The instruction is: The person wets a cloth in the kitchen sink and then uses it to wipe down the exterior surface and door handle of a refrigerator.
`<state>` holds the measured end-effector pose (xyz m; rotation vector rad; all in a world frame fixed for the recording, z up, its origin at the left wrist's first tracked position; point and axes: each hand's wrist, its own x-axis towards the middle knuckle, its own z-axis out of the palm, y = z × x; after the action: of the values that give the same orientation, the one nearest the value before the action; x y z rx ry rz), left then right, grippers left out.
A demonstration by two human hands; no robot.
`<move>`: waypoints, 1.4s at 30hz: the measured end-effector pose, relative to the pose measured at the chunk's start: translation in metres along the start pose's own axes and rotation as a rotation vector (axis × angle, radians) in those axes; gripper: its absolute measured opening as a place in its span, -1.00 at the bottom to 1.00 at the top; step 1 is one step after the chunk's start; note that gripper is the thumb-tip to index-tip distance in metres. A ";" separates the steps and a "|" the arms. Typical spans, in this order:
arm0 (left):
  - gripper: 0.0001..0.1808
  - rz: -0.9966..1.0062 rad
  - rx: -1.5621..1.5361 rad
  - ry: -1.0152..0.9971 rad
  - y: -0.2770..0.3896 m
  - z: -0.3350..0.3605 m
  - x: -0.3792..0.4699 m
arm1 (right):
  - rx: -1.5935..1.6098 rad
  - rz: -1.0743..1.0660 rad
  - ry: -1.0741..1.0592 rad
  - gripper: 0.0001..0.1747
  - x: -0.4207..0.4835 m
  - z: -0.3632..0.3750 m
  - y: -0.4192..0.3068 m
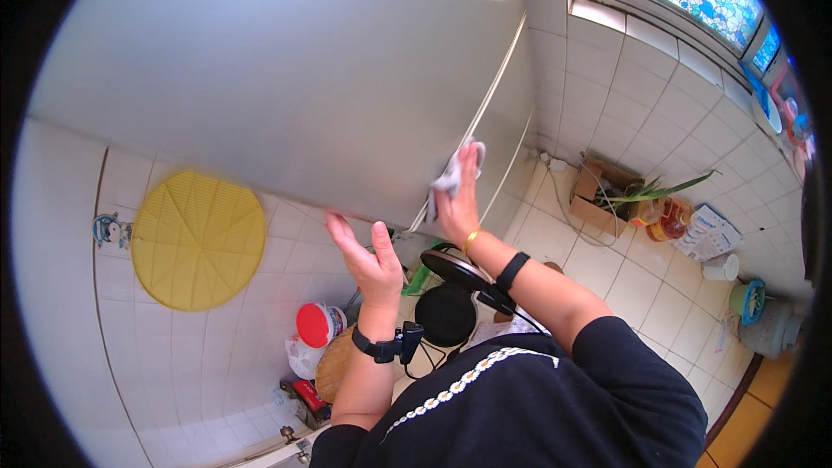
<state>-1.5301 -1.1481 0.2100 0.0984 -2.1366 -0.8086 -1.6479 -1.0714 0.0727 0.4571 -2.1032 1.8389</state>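
A tall silver-grey panel, apparently a refrigerator door (292,78), fills the upper left and middle. My right hand (460,208) presses a crumpled whitish cloth (448,181) against the pale seam (491,94) along the door's side. The fingers lie over the cloth and hide part of it. Beyond that seam, a narrower grey section (504,130) carries a second pale line. My left hand (372,266) is raised at the panel's bottom edge, thumb spread from the fingers. Its fingertips meet that edge, and nothing is held in it.
On the left tiled wall hangs a round yellow mat (198,240). Black round pans (445,314) stand below my forearms, near a red-lidded tub (314,325). Along the right wall are a cardboard box (595,198) with green leaves, oil bottles (669,220) and a gas cylinder (770,328).
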 end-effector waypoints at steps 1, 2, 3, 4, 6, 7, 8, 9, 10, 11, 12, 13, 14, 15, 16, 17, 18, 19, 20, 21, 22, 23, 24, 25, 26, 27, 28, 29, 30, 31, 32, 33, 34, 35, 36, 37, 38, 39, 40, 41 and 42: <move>-0.20 -0.014 -0.044 0.001 0.001 0.006 0.006 | 0.012 0.022 0.041 -0.06 0.020 -0.001 0.007; -0.20 -0.027 -0.071 0.024 -0.002 0.012 0.009 | 0.025 0.043 0.081 -0.10 0.042 -0.005 0.015; -0.20 -0.039 -0.100 0.049 -0.005 0.019 0.010 | 0.037 0.062 0.123 -0.13 0.062 -0.009 0.023; -0.19 -0.050 -0.128 0.074 -0.008 0.026 0.013 | 0.045 0.063 0.117 -0.17 0.079 -0.013 0.030; -0.22 -0.041 -0.109 0.210 -0.008 0.043 0.017 | 0.055 0.061 0.102 -0.23 0.110 -0.023 0.046; -0.24 -0.041 -0.101 0.282 -0.009 0.053 0.017 | 0.063 0.063 0.097 -0.24 0.126 -0.030 0.055; -0.26 -0.069 -0.101 0.353 -0.013 0.061 0.014 | 0.072 0.065 0.090 -0.24 0.142 -0.036 0.063; -0.27 -0.046 -0.052 0.391 -0.016 0.065 0.017 | 0.079 0.069 0.091 -0.25 0.159 -0.042 0.073; -0.27 -0.027 0.018 0.419 -0.023 0.067 0.016 | 0.084 0.070 0.120 -0.19 0.179 -0.047 0.088; -0.26 -0.009 0.088 0.447 -0.028 0.069 0.013 | 0.071 0.063 0.120 -0.19 0.197 -0.053 0.102; -0.25 -0.033 0.094 0.455 -0.024 0.072 0.015 | 0.058 0.057 0.117 -0.19 0.215 -0.059 0.113; -0.25 -0.057 0.101 0.463 -0.019 0.074 0.016 | 0.045 0.051 0.113 -0.19 0.232 -0.064 0.121; -0.25 -0.083 0.186 0.476 -0.020 0.074 0.015 | 0.063 0.045 0.131 -0.21 0.248 -0.069 0.128; -0.23 -0.061 0.227 0.485 -0.021 0.073 0.014 | 0.080 0.037 0.136 -0.22 0.264 -0.072 0.136; -0.21 -0.042 0.263 0.489 -0.025 0.073 0.013 | 0.091 0.031 0.145 -0.23 0.279 -0.076 0.144; -0.19 -0.022 0.299 0.493 -0.027 0.073 0.012 | 0.103 0.024 0.153 -0.24 0.294 -0.080 0.153; -0.19 -0.006 0.371 0.459 -0.025 0.074 0.015 | 0.104 0.023 0.169 -0.26 0.310 -0.084 0.161; -0.22 -0.032 0.380 0.492 -0.025 0.077 0.014 | 0.080 0.014 0.192 -0.29 0.324 -0.086 0.169; -0.24 -0.057 0.389 0.525 -0.025 0.079 0.014 | 0.131 0.039 0.174 -0.30 0.334 -0.089 0.176; -0.23 -0.082 0.464 0.558 -0.029 0.075 0.007 | 0.185 0.067 0.156 -0.32 0.344 -0.093 0.179; -0.22 -0.107 0.535 0.588 -0.033 0.071 0.003 | 0.148 0.022 0.179 -0.36 0.352 -0.095 0.188; -0.21 -0.155 0.583 0.622 -0.043 0.064 -0.011 | 0.178 0.046 0.132 -0.37 0.357 -0.097 0.197; -0.19 -0.202 0.633 0.653 -0.051 0.056 -0.025 | 0.208 0.073 0.086 -0.37 0.359 -0.098 0.205; -0.16 -0.252 0.661 0.671 -0.051 0.058 -0.024 | 0.233 0.095 0.048 -0.36 0.364 -0.105 0.214; -0.13 -0.303 0.690 0.686 -0.050 0.060 -0.023 | 0.149 0.307 -0.016 -0.30 0.364 -0.101 0.249; -0.10 -0.362 0.708 0.686 -0.039 0.067 -0.015 | 0.102 0.376 -0.056 -0.28 0.360 -0.103 0.268; -0.07 -0.379 0.678 0.686 -0.038 0.069 -0.012 | 0.057 0.441 -0.096 -0.26 0.359 -0.105 0.279; -0.05 -0.395 0.646 0.684 -0.036 0.071 -0.009 | 0.011 0.507 -0.135 -0.22 0.359 -0.107 0.290; -0.03 -0.368 0.570 0.680 -0.041 0.064 -0.009 | -0.001 0.435 -0.129 -0.21 0.363 -0.108 0.292; -0.01 -0.355 0.541 0.684 -0.044 0.063 -0.008 | 0.051 0.391 -0.136 -0.22 0.372 -0.109 0.282; 0.00 -0.343 0.517 0.691 -0.045 0.061 -0.009 | 0.102 0.352 -0.149 -0.23 0.383 -0.110 0.262; 0.00 -0.338 0.531 0.701 -0.043 0.064 -0.004 | 0.148 0.312 -0.152 -0.25 0.395 -0.115 0.244; 0.01 -0.336 0.560 0.717 -0.039 0.063 -0.004 | 0.140 0.324 -0.153 -0.26 0.400 -0.115 0.226; 0.00 -0.362 0.610 0.776 -0.037 0.064 -0.007 | 0.132 0.337 -0.153 -0.27 0.403 -0.115 0.209; 0.00 -0.385 0.659 0.838 -0.035 0.066 -0.011 | 0.124 0.348 -0.153 -0.28 0.402 -0.114 0.202; -0.01 -0.405 0.694 0.897 -0.039 0.071 -0.011 | 0.126 0.272 -0.090 -0.27 0.397 -0.111 0.219; -0.01 -0.383 0.677 0.856 -0.042 0.070 -0.012 | 0.127 0.196 -0.030 -0.27 0.384 -0.104 0.248; -0.01 -0.359 0.662 0.817 -0.046 0.063 -0.014 | 0.132 0.118 0.029 -0.26 0.375 -0.099 0.272; -0.01 -0.338 0.661 0.785 -0.044 0.052 -0.021 | 0.176 0.308 -0.017 -0.19 0.363 -0.097 0.285; 0.00 -0.315 0.648 0.743 -0.048 0.048 -0.023 | 0.119 0.406 -0.084 -0.17 0.353 -0.099 0.313; -0.01 -0.315 0.641 0.758 -0.046 0.058 -0.014 | 0.064 0.503 -0.148 -0.15 0.345 -0.102 0.346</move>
<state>-1.5722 -1.1500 0.1478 0.9369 -1.5720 -0.1542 -2.1061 -0.9397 -0.0743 0.0776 -2.4305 2.2004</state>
